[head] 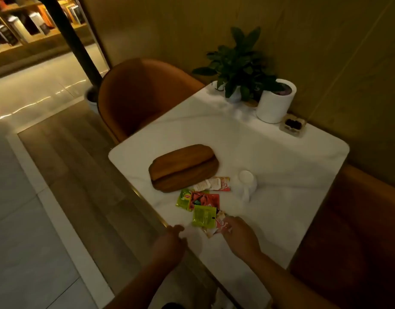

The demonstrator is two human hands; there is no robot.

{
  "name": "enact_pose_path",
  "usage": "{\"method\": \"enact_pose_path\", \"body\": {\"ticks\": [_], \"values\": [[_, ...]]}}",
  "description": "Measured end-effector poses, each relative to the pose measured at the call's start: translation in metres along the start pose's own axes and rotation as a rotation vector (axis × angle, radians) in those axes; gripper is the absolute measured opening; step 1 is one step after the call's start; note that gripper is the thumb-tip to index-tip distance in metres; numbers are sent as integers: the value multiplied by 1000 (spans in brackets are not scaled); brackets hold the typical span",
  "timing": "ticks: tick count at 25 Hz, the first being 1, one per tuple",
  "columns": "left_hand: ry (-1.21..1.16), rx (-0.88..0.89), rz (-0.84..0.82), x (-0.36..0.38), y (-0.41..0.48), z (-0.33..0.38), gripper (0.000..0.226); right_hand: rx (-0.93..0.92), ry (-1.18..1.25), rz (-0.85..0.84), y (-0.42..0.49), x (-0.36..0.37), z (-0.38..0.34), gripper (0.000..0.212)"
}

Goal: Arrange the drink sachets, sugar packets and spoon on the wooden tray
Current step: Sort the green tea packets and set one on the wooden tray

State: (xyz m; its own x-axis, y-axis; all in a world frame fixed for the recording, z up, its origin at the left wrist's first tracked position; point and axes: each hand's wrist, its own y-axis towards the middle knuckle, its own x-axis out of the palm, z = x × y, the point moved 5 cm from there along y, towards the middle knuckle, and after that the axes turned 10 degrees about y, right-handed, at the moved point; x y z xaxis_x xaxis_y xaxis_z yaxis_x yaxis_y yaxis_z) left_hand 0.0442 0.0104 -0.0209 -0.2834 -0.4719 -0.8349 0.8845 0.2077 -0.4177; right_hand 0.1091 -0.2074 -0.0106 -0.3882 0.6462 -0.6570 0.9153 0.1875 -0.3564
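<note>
Sachets lie loose on the white table (270,157), between the wooden tray (183,168) and the corner nearest the person. The tray sits close to the gold-trimmed edge with nothing on it. Just beside its near rim lie pale sugar packets (205,185), overlapping a red-and-white sachet (224,184). Closer in, a green sachet (184,198) and a red sachet (206,200) overlap, and a second green sachet (204,216) lies below them.

The right hand (240,235) reaches in from the near corner, its fingers (227,221) touching a pink-and-white sachet (216,228) that is partly tucked under the second green one; blur hides whether they pinch it or only press on it. The left hand (171,238) rests at the gold-trimmed edge, fingers loosely curled, holding nothing, apart from every sachet.

A white mug (247,181) stands just right of the sachets. At the far edge are a potted plant (239,63) and a white cylinder (275,103).
</note>
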Motion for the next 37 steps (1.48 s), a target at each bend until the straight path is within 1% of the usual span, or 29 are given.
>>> {"method": "enact_pose_path", "body": {"ticks": [3, 6, 9, 11, 13, 17, 20, 24, 28, 31, 34, 37], "values": [[143, 86, 67, -4, 31, 20, 47, -75, -30, 7, 23, 2, -8, 33], [216, 111, 67, -10, 62, 25, 50, -136, -128, 10, 38, 12, -22, 41], [209, 64, 91, -20, 92, 17, 40, -159, -235, -19, 47, 26, -29, 56], [180, 30, 98, -25, 107, 16, 34, -161, -302, -27, 49, 32, -32, 63], [149, 6, 96, -29, 117, 16, 34, -158, -354, -14, 51, 35, -33, 63], [147, -71, 95, -27, 125, 17, 31, -139, -370, 42, 53, 36, -33, 58], [14, -160, 95, -25, 126, 15, 23, -120, -300, 71, 54, 34, -31, 53], [-128, -274, 55, -24, 124, 7, 27, -31, -114, 105, 52, 27, -22, 29], [-179, -275, 40, -26, 125, -4, 27, 82, 75, 128, 51, 16, -9, 8], [-330, -279, 55, -28, 122, -12, 24, 156, 237, 181, 50, 9, -3, 6], [-615, -364, 15, -31, 116, -17, 16, 246, 394, 225, 47, 4, 0, 7], [-809, -411, 14, -38, 105, -16, 15, 227, 450, 254, 43, -2, -4, 5]]}}
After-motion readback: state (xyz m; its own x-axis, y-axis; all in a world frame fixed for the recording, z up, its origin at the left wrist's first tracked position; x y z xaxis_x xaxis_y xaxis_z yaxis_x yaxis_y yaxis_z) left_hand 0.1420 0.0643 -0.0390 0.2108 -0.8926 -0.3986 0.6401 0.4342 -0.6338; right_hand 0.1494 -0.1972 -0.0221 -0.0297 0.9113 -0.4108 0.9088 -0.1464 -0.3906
